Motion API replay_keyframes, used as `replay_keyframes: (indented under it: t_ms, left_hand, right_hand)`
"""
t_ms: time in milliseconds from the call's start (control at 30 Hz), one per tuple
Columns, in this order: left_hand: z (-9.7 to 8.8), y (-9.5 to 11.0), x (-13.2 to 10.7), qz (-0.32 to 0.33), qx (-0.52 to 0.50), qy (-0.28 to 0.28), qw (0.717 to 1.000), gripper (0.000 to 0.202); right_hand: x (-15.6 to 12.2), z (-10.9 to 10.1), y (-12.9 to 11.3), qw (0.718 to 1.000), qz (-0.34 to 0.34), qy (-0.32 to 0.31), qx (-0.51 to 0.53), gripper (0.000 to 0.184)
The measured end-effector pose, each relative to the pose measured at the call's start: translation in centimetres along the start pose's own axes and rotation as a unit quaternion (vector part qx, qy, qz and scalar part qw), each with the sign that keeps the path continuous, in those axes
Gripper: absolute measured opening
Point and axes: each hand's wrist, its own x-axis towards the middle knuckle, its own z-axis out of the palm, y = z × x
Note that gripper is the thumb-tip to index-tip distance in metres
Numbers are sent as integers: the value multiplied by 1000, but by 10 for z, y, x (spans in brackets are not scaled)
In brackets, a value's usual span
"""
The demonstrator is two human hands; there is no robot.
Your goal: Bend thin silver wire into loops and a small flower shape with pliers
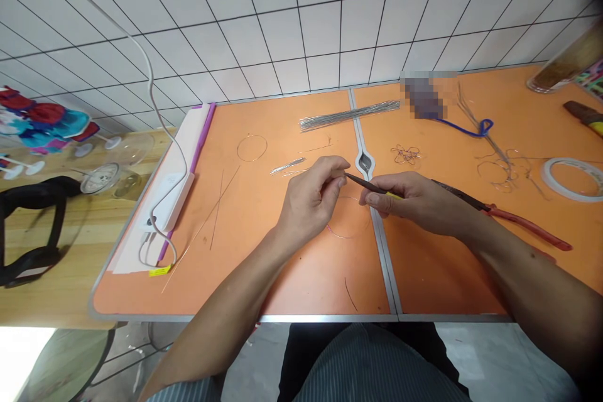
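My right hand [407,201] is closed around small needle-nose pliers [365,183] with dark tapered jaws and a bit of yellow handle showing. Their tip points left and meets the pinched fingertips of my left hand [313,195]. A thin wire loop [346,237] hangs below the fingers, with a reddish stretch near its left side; my left hand pinches it, though the exact grip point is hidden. Under my right forearm lie larger pliers [522,226] with red handles. A bundle of straight silver wires [349,116] lies beyond my hands.
On the orange folding table [282,289] lie a wire ring [252,147], long loose wires [202,226], a wire tangle [406,154] and a white tape roll [575,178]. A power strip [172,201] with a white cable lies left. A tiled wall stands behind.
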Motion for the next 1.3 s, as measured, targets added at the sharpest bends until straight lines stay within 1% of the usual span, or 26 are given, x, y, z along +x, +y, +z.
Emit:
replay_keyframes:
  t_ms: [133,267,433,500,600,700,800,900,1067,1200,1300]
  left_hand:
    - [0,2,0,-1,4,-2,1000,20]
    - [0,3,0,-13,5,-3,1000,18]
    - [2,4,-1,-22,-16,-8,1000,18]
    - [3,4,-2,-40,-41,-12,998,19]
    - [4,3,-1,-85,-90,-19,992,18]
    - [5,2,1,-137,-136,-22,981,11]
    - [4,2,4,-182,-157,-27,970,5]
    - [2,4,7,-220,-178,-35,959,9]
    - [-3,7,9,-243,-218,-56,944,21]
    - [-4,7,8,-263,-184,-50,946,30]
    - [-2,3,7,-279,-169,-46,944,32]
  right_hand:
    - [0,0,-1,1000,10,-5,13,53]
    - [-1,0,0,1000,10,-4,-2,54]
    - [-1,0,0,999,3,21,-42,52]
    - [-1,0,-1,998,-3,30,-53,50]
    - [0,1,-1,997,3,40,-65,46]
    - [0,2,-1,996,15,48,-76,42]
    - [2,3,1,994,18,55,-90,40]
    - [4,3,3,993,21,60,-103,38]
    - [6,5,6,990,20,72,-121,36]
    - [7,10,12,985,9,89,-146,39]
    - [9,14,18,979,-9,107,-173,37]
